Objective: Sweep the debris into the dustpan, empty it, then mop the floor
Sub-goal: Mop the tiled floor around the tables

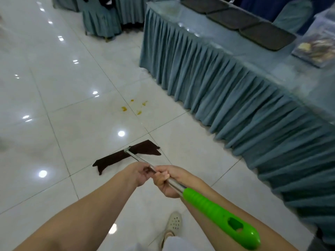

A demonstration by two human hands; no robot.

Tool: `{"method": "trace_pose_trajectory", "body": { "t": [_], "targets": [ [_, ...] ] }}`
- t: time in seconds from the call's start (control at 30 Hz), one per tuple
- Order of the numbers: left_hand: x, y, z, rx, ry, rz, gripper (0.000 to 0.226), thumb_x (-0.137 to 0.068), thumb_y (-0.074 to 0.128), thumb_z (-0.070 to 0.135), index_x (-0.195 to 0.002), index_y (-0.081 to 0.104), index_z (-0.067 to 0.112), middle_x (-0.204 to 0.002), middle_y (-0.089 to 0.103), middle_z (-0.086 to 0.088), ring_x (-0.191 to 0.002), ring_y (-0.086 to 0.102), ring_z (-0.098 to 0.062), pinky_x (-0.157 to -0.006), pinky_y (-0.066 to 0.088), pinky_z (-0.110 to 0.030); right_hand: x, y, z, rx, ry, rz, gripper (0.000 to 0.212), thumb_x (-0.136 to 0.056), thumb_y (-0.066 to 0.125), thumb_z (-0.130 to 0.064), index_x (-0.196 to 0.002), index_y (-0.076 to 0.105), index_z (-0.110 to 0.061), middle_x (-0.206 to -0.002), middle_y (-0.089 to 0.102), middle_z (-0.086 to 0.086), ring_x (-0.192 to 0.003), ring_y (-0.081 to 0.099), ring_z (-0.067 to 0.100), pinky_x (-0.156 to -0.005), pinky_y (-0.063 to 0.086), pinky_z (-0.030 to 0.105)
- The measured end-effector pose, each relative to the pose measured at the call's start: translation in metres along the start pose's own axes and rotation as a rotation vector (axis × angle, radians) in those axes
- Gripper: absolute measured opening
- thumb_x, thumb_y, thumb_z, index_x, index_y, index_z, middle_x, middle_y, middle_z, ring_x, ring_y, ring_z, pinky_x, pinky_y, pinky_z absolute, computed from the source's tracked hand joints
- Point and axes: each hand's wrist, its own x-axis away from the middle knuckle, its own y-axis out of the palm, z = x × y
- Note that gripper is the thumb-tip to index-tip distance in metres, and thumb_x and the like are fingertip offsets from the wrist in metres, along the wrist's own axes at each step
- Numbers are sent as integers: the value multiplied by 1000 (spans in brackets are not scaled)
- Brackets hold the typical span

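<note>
Both hands, the right hand (pixel 167 180) and left hand (pixel 140 173), grip clamped on the mop (pixel 126 156) shaft, suggest mopping is under way, its dark head near on the floor (pixel 72 87), needing a push far toward the yellow stains (pixel 134 106).

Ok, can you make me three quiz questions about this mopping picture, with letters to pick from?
1. Where are the yellow stains? A beyond the mop head B on the table C under the shoe
2. What colour is the mop's grip? A red B green C blue
3. What are both hands doing? A hanging free B holding the mop pole C lifting a tray

Answers: 1 A, they lie on the floor past the dark mop head. 2 B, bright green. 3 B, the left hand and right hand wrap the metal pole.
</note>
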Motion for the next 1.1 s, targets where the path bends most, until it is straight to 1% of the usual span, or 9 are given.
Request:
{"method": "trace_pose_trajectory", "body": {
  "t": [0.07,0.2,0.33,0.63,0.77,0.9,0.97,1.03,1.1],
  "targets": [
    [-7,25,19,27,9,16,25,-92,43,-10,-69,51,-6,-68,52,-17,-59,54,-24,-29,47,-22,5,1,-36,26,16,-6,23,-99,50,-13,-78,51,-4,-45,41,3,-25,37,6,-26,35,13],
    [-21,73,54,82,33,38,23,-89,47,-11,-68,53,-6,-66,54,-17,-44,59,-25,-29,45,-20,14,3,-104,90,39,-9,24,-99,50,-14,-77,51,-4,-45,39,2,-25,37,6,-26,34,13],
    [-38,105,87,130,51,73,24,-91,49,-9,-68,52,-5,-67,53,-17,-57,54,-24,-28,44,-19,16,13,-155,141,43,28,26,-99,51,-15,-75,50,-6,-48,36,-1,-24,36,5,-25,33,12],
    [-85,147,181,149,74,64,28,-92,44,-8,-65,50,-3,-65,49,-15,-48,55,-23,-28,44,-18,-13,52,-259,184,45,15,25,-99,51,-16,-76,50,-4,-53,35,0,-24,35,6,-25,32,12],
    [-117,160,243,177,74,37,27,-92,43,-10,-66,48,-3,-67,49,-15,-56,52,-24,-29,45,-19,-33,85,-317,178,26,11,25,-99,49,-15,-77,52,-3,-50,36,0,-25,36,6,-26,33,12],
    [-143,168,313,197,67,8,26,-92,43,-10,-67,49,-4,-67,50,-15,-32,58,-21,-31,47,-20,-52,131,-375,191,31,26,25,-99,48,-15,-77,52,-3,-47,36,0,-24,36,6,-26,32,11],
    [-155,172,349,203,60,-3,25,-92,44,-9,-68,50,-5,-67,51,-16,-37,59,-23,-30,47,-21,-61,155,-402,189,23,22,27,-100,47,-15,-77,52,-3,-46,36,1,-24,36,6,-26,32,10],
    [-167,177,381,208,58,-11,26,-94,43,-7,-68,49,-6,-59,54,-16,-42,59,-25,-29,46,-21,-71,176,-428,194,15,22,27,-100,46,-15,-77,52,-3,-46,36,1,-24,36,5,-26,32,10],
    [-179,183,408,208,53,-9,26,-94,44,-6,-68,49,-6,-46,56,-14,-34,58,-23,-28,45,-20,-80,191,-452,203,4,27,28,-101,45,-16,-77,52,-2,-45,36,1,-24,36,5,-26,32,10]
  ]
}}
